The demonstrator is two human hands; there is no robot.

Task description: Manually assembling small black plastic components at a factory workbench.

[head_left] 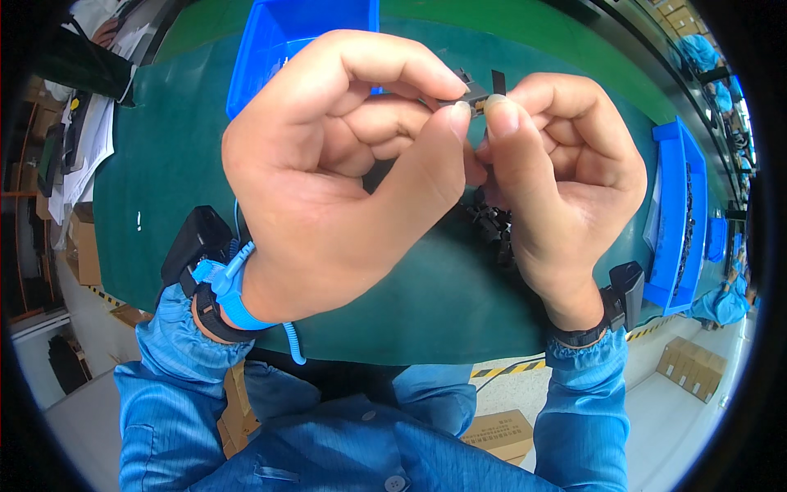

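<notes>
Both hands meet above the table, thumbs and fingertips pressed together around a tiny assembly. My left hand (336, 189) pinches a small dark grey part (472, 92), mostly covered by the fingertips. My right hand (570, 176) is closed right beside it, its thumb and forefinger on a thin black strip (498, 81) that sticks up. A bit of gold colour shows between the two thumbs. Whether the strip and the grey part are joined, I cannot tell. Below the hands, a pile of small black parts (493, 230) lies on the table, partly hidden by my right hand.
The green table (164, 230) holds a blue bin (246, 74) behind my left hand. At the right edge stands a long blue tray (695, 197) with dark parts. A blue coiled cord (293, 343) hangs from my left wrist strap. Papers (97, 148) lie at far left.
</notes>
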